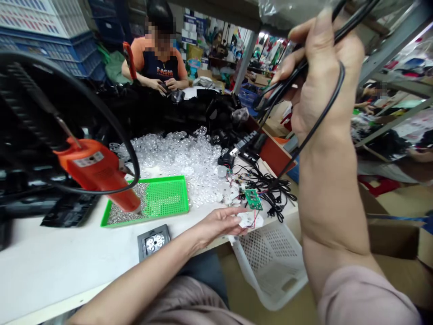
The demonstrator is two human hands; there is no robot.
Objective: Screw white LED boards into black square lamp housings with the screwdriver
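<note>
Cables, cut off above, are gripped by right fingers; left fingers pinch a partly hidden white piece.

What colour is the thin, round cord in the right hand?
The thin, round cord is black, best seen in the head view.

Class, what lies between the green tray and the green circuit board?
The head view shows clear plastic discs between the tray and the circuit board, with white parts nearer the board.
</note>
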